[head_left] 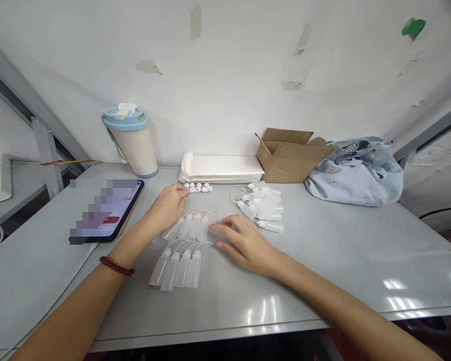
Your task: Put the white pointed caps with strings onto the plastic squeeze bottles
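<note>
My left hand [169, 208] reaches forward, its fingertips beside a small cluster of white caps [198, 188]. Its fingers are loosely bent and nothing shows in them; whether they touch a cap I cannot tell. My right hand [250, 243] is open, thumb and fingers apart, at the right end of a row of translucent plastic dropper bottles [194, 226] with thin curved tips. A second row of such bottles [180, 269] lies nearer me. Beyond my right hand is a loose pile of similar bottles [263, 203].
A stack of white padded envelopes [221, 167] lies against the wall, with an opened cardboard box [289, 159] to its right. Grey-blue cloth [357, 175] is bunched farther right. On the left stand a lidded cup [133, 145] and a phone [108, 210] with a charging cable [73, 271].
</note>
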`<move>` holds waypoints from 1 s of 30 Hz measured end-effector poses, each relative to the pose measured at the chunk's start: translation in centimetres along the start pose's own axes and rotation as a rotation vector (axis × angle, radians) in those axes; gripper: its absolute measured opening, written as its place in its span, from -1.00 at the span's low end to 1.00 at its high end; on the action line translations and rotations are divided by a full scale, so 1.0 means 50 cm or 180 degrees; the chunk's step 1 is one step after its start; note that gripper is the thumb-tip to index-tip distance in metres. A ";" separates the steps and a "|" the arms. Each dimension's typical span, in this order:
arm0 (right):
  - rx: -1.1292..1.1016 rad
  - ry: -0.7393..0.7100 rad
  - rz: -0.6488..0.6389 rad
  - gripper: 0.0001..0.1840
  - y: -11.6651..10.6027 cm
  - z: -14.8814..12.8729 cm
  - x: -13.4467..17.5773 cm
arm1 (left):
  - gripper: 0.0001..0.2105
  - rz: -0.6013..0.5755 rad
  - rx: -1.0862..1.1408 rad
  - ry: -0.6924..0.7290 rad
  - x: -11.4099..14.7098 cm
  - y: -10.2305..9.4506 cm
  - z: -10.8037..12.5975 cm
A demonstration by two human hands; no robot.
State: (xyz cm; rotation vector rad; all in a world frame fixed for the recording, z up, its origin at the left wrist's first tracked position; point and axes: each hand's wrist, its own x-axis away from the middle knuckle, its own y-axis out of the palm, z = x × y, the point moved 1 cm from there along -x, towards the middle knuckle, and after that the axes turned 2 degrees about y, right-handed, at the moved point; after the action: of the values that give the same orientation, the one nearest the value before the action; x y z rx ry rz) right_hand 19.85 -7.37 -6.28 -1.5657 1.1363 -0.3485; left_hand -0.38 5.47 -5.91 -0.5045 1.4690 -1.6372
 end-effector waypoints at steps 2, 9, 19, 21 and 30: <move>0.0059 -0.0045 -0.0203 -0.61 0.012 -0.006 -0.011 | -0.60 0.0033 0.0044 0.0003 0.001 0.000 0.003; 0.0193 0.0007 -0.0357 -0.60 0.018 0.001 -0.029 | -0.63 0.0054 0.0102 -0.0038 0.004 -0.001 0.009; 0.0144 0.0276 -0.0519 -0.64 0.007 0.006 -0.032 | -0.71 -0.0021 0.0108 -0.0066 0.005 -0.007 0.017; 0.0108 0.0324 -0.0541 -0.65 0.007 0.008 -0.031 | -0.73 -0.0008 0.0149 -0.0113 0.006 -0.007 0.015; -0.0151 0.0399 -0.0309 -0.70 0.002 0.021 -0.018 | -0.80 0.0206 0.0692 -0.0505 0.009 -0.025 0.023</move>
State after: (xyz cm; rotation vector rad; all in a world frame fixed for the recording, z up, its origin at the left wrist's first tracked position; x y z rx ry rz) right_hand 20.14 -6.01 -6.43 -1.6633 1.1740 -0.4935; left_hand -0.16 4.36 -4.60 -0.4486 1.1643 -1.6430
